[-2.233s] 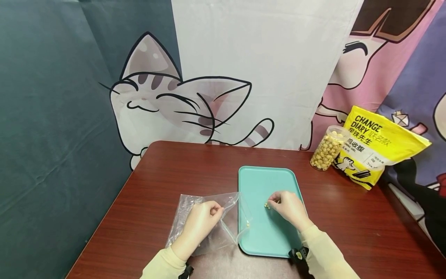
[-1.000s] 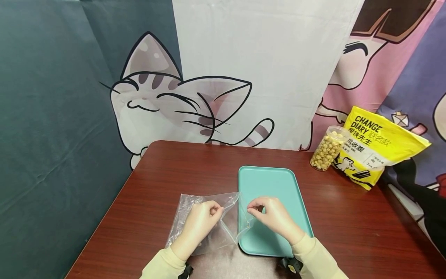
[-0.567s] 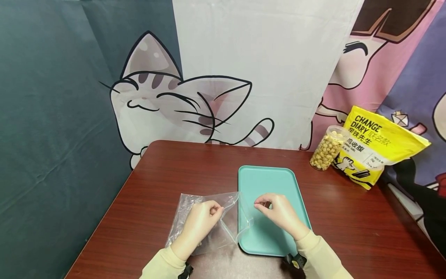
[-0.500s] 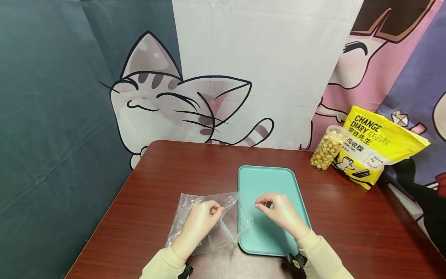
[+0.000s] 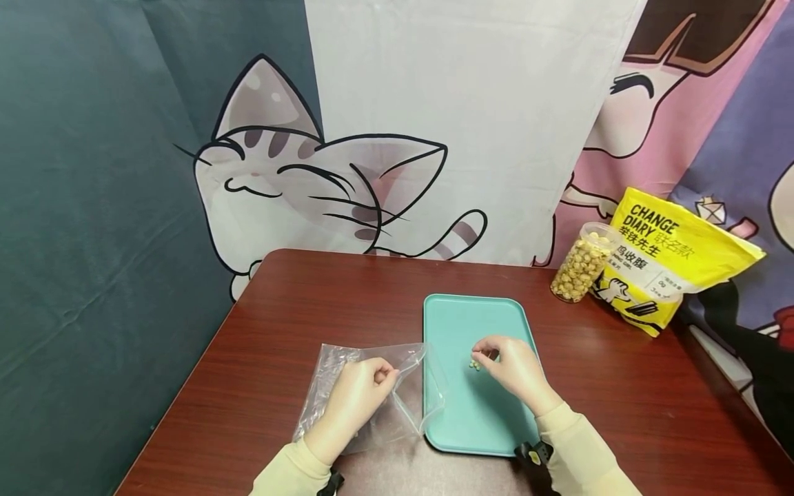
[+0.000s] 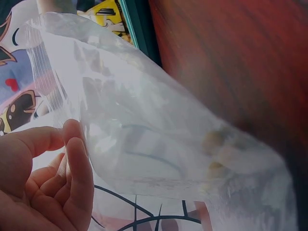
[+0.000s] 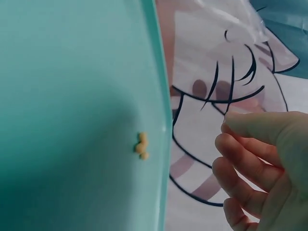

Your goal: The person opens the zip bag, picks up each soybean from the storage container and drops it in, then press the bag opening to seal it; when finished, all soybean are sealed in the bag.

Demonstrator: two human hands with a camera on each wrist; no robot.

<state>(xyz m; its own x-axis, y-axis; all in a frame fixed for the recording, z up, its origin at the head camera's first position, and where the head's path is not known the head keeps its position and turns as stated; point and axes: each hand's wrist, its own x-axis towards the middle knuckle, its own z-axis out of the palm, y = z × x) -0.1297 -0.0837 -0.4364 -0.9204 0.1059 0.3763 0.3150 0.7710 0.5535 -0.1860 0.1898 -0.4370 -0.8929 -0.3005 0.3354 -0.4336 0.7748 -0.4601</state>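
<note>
My left hand [image 5: 362, 386] pinches the edge of a clear plastic zip bag [image 5: 403, 413] near its mouth. The bag lies partly over the left rim of a turquoise tray [image 5: 477, 317]. Through the film, a few blurred yellow pieces [image 6: 215, 139] show inside it in the left wrist view. Over the tray hovers my right hand [image 5: 515, 368], fingertips close above a small clump of round yellow pieces [image 7: 141, 146]. In the right wrist view, thumb and index finger stand slightly apart, the other fingers are loosely bent, and nothing shows between them.
At the back right of the dark red table [image 5: 347, 296] stands a clear jar [image 5: 579, 269] of popcorn-like pieces. It leans close to a yellow food pouch [image 5: 657, 275]. A cat-print cloth [image 5: 397, 165] hangs behind the table.
My right hand was over the tray, moved left to the bag's mouth, then drew back right to the yellow pieces. My left hand and the bag have stayed nearly still.
</note>
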